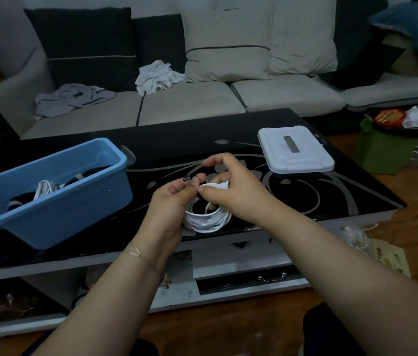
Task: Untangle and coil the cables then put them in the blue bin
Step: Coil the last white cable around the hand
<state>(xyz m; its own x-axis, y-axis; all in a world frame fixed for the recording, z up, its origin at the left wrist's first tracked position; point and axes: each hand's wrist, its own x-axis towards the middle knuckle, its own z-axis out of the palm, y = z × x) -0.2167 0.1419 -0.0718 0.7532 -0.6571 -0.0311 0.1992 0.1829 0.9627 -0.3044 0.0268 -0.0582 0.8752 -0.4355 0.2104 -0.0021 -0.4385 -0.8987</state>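
A white cable (pixel 206 219) hangs in a tight coil between my two hands, above the front edge of the black table. My left hand (pixel 170 201) grips the coil's left side, and its fingertips pinch a dark plug end. My right hand (pixel 233 186) pinches the white end of the cable at the top of the coil. The blue bin (pixel 56 214) stands on the table to the left, holding coiled white and black cables (pixel 46 188).
The bin's white lid (pixel 295 150) lies on the black patterned table (pixel 331 194) at the right. A sofa with cushions and crumpled cloths (pixel 159 75) runs behind the table. Clutter and a green box (pixel 382 152) sit on the floor at the right.
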